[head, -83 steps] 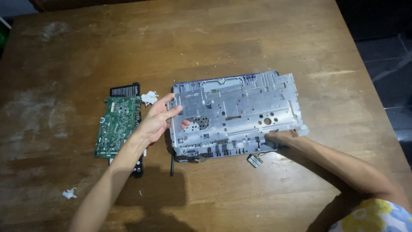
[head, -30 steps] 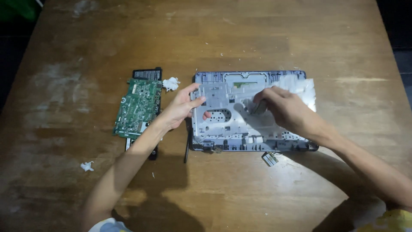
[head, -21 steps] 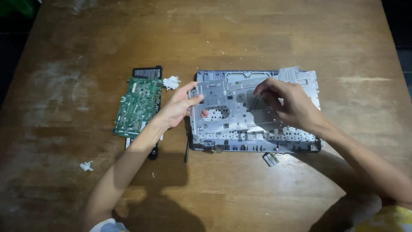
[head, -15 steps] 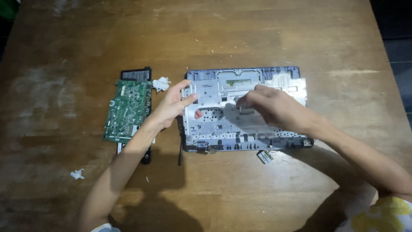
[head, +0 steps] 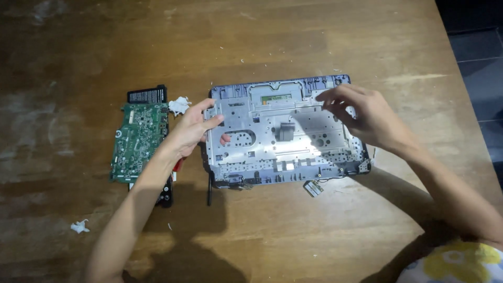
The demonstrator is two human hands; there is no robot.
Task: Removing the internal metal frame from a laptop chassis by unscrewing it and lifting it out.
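Note:
A silver perforated metal plate lies in a dark laptop shell at the middle of the wooden table. My left hand grips the plate's left edge, thumb on top and fingers under it. At the plate's upper right edge my right hand has its thumb and fingertips pinched on the metal. A green circuit board lies just left of my left hand, partly over a black flat part.
One white paper wad sits between board and shell, another lies near the front left. A small loose component and a thin dark tool lie at the shell's front edge. The table's right edge borders dark floor.
My right hand has moved from the plate's middle to its upper right edge. The plate, earlier tilted and shifted right, now lies flatter in the shell. My left hand kept its hold.

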